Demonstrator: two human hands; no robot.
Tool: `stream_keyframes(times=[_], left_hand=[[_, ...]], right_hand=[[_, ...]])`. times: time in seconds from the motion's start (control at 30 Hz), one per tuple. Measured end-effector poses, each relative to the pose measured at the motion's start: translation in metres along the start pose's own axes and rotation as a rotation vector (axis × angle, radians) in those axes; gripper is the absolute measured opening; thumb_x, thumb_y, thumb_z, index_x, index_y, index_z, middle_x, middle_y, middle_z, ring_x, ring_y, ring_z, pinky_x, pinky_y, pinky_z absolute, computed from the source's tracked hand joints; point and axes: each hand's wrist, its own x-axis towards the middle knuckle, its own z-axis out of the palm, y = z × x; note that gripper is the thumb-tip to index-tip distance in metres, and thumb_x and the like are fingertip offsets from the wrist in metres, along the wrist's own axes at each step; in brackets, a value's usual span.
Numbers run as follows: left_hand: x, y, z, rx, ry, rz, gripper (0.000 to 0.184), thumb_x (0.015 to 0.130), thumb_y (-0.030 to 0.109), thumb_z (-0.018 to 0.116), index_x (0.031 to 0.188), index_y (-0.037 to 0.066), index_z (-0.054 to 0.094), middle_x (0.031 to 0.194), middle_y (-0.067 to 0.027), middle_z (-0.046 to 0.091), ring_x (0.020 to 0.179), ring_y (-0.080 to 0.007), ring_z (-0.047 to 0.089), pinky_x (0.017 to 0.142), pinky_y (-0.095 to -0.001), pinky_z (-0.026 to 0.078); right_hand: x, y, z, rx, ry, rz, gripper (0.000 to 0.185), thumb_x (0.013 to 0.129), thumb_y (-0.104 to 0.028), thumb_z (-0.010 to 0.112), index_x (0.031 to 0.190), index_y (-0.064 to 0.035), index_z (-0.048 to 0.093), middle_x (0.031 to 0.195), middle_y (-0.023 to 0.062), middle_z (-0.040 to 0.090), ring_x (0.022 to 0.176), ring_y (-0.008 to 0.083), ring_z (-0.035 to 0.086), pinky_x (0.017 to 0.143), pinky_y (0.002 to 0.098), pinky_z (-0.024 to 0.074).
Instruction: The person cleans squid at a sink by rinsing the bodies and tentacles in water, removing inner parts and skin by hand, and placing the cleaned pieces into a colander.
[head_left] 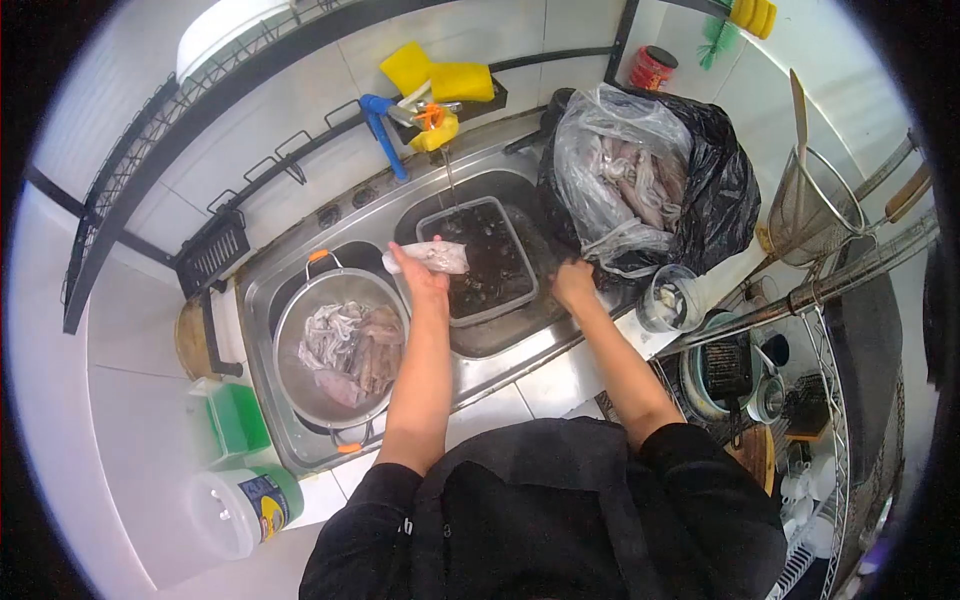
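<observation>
My left hand (424,270) is closed around a pale squid (446,257), held nearly level above the left rim of a clear plastic tub (530,262). Dark water with bits in it fills the tub, which sits in the right sink basin. My right hand (574,286) is at the basin's right edge, below the bag; its fingers are curled, and what they hold, if anything, is hidden. More squid (352,350) lie in a metal colander (290,365) over the left basin. A clear bag of squid (640,180) rests inside a black plastic bag (725,190) at the right.
Behind the sink are a blue-handled tap (385,130) and yellow sponges (462,82). A clear cup (668,300) stands beside the bags. To the right, a strainer (812,215) hangs by a wire rack (835,400). Green soap (238,420) and a tub (245,508) sit at left.
</observation>
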Motion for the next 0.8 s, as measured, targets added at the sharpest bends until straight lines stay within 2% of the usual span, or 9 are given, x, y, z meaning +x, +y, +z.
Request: stream_keyframes(times=[0.07,0.13,0.17,0.23,0.37,0.53,0.63,0.7,0.8], left_hand=[[0.0,-0.006,0.003,-0.04,-0.015,-0.022,0.075,0.082,0.06,0.047,0.13,0.006,0.025,0.12,-0.0145,0.042,0.094,-0.0324,0.052,0.083,-0.0474,0.046],[0.002,-0.019,0.005,-0.025,-0.007,0.023,0.073,0.083,0.06,0.045,0.13,0.006,0.027,0.122,-0.0146,0.042,0.098,-0.0322,0.051,0.085,-0.0466,0.044],[0.004,-0.025,0.005,-0.012,-0.005,0.079,0.072,0.084,0.06,0.043,0.129,0.006,0.029,0.123,-0.0147,0.041,0.101,-0.0321,0.05,0.088,-0.0458,0.042],[0.008,-0.033,0.0,0.036,-0.043,0.047,0.07,0.085,0.06,0.041,0.128,0.006,0.032,0.123,-0.0142,0.043,0.104,-0.0308,0.05,0.09,-0.0448,0.041],[0.002,-0.046,-0.01,0.292,-0.009,-0.021,0.058,0.089,0.054,0.039,0.124,0.008,0.041,0.122,-0.0117,0.048,0.111,-0.0253,0.048,0.095,-0.0425,0.037],[0.049,-0.068,-0.088,0.396,0.145,-0.385,0.043,0.092,0.039,0.043,0.121,0.007,0.045,0.117,-0.0108,0.053,0.104,-0.0242,0.054,0.086,-0.0441,0.043],[0.053,-0.073,-0.082,0.439,0.293,-0.408,0.036,0.092,0.032,0.045,0.117,0.006,0.049,0.111,-0.0111,0.056,0.097,-0.0261,0.057,0.08,-0.0456,0.047],[0.056,-0.074,-0.07,0.34,0.36,-0.343,0.036,0.092,0.034,0.042,0.112,0.006,0.053,0.105,-0.0115,0.059,0.093,-0.0278,0.058,0.078,-0.0484,0.048],[0.068,-0.061,-0.059,0.171,0.111,-0.455,0.044,0.092,0.042,0.037,0.11,0.007,0.053,0.102,-0.0115,0.06,0.091,-0.0287,0.058,0.078,-0.0496,0.047]], right_hand=[[0.014,-0.021,0.012,0.336,0.306,-0.113,0.037,0.083,-0.034,0.054,0.081,0.0017,0.065,0.087,0.0198,0.061,0.086,0.0364,0.057,0.076,0.0465,0.0417],[0.026,-0.058,-0.012,0.961,0.089,-0.101,0.042,0.086,-0.039,0.051,0.088,0.0007,0.066,0.074,0.017,0.063,0.07,0.0297,0.061,0.063,0.0422,0.048],[0.032,-0.075,-0.037,1.286,-0.414,0.19,0.039,0.089,-0.037,0.051,0.099,-0.0011,0.062,0.077,0.0097,0.062,0.063,0.0175,0.058,0.049,0.0293,0.0449],[0.058,-0.094,-0.029,1.521,-0.537,0.184,0.032,0.089,-0.034,0.052,0.097,-0.0048,0.062,0.072,0.0024,0.057,0.051,0.0067,0.048,0.038,0.0225,0.0364],[0.101,-0.115,0.01,1.967,-0.637,0.474,0.018,0.086,-0.026,0.059,0.093,-0.0086,0.061,0.075,-0.0005,0.057,0.049,0.0052,0.045,0.037,0.0194,0.0324],[0.121,-0.113,0.082,1.572,-0.788,0.496,0.018,0.079,-0.024,0.066,0.088,-0.0084,0.064,0.068,0.0021,0.058,0.05,0.0083,0.051,0.04,0.0212,0.0383],[0.169,-0.114,0.198,1.039,-0.57,0.446,0.017,0.076,-0.019,0.066,0.087,-0.0063,0.066,0.07,0.0089,0.062,0.05,0.0173,0.058,0.044,0.0311,0.0445],[0.187,-0.113,0.195,0.42,-0.181,0.011,0.017,0.074,-0.014,0.062,0.088,-0.0053,0.065,0.082,0.016,0.065,0.059,0.0253,0.064,0.053,0.04,0.0482],[0.181,-0.119,0.104,0.708,-0.222,-0.116,0.015,0.074,-0.016,0.06,0.085,-0.0078,0.065,0.085,0.0166,0.064,0.067,0.0283,0.064,0.06,0.0409,0.0492]])
